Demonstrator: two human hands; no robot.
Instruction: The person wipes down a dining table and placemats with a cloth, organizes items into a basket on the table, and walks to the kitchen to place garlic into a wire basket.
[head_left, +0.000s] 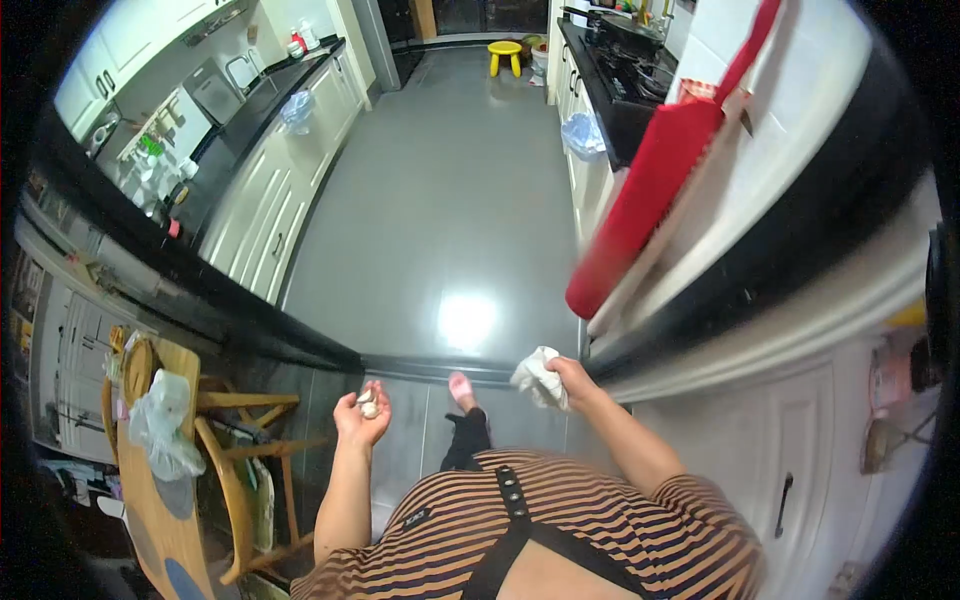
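Note:
My left hand (362, 418) is palm up, its fingers curled around a few small whitish pieces that look like garlic (369, 408). A crumpled white cloth (540, 378) hangs from my right hand (572, 382), pinched between thumb and fingers. Both hands are held low in front of my body, well apart, above the floor at the kitchen doorway. Between them, a foot in a pink slipper (460, 386) steps near the threshold.
White cabinets with a dark counter (235, 140) line the left. A stove (625, 75) stands at right, beside a hanging red apron (655, 195). A yellow stool (505, 55) is at the far end. A wooden table (150, 480) and chair (225, 500) stand lower left.

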